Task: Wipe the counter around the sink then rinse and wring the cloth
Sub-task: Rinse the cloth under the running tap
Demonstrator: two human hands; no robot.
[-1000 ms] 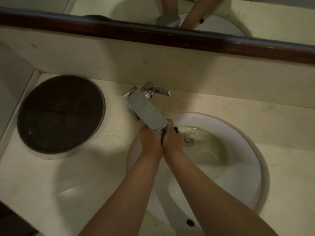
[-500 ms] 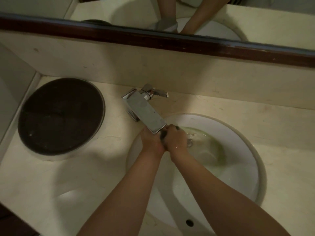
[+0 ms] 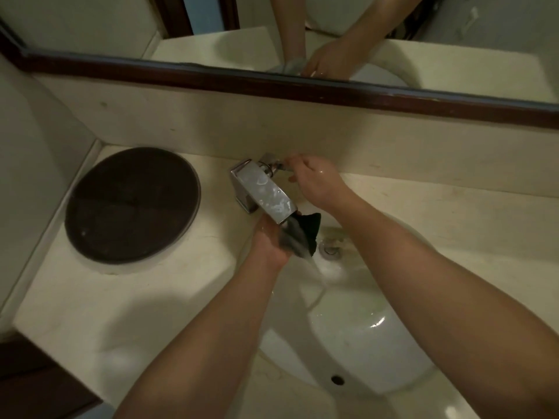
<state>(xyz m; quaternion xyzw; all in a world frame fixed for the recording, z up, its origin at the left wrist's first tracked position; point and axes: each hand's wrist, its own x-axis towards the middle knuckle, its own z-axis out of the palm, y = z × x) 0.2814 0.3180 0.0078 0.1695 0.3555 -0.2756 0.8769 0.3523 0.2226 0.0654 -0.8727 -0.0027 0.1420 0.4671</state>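
Observation:
A dark cloth (image 3: 305, 234) hangs under the spout of the chrome tap (image 3: 263, 192), with water running over it into the white sink (image 3: 402, 352). My left hand (image 3: 269, 243) is shut on the cloth just below the spout. My right hand (image 3: 314, 176) is up at the tap's lever handle (image 3: 279, 166), fingers pinching it. The cream counter (image 3: 121, 313) surrounds the sink.
A dark round lid or tray (image 3: 131, 204) sits on the counter at the left. A mirror with a dark wooden frame (image 3: 302, 89) runs above the backsplash. The drain (image 3: 329, 249) lies right of the cloth. The counter's front left corner is near.
Both hands were together on the cloth under the spout. My right hand has let go and moved up to the tap handle; the left hand alone holds the cloth.

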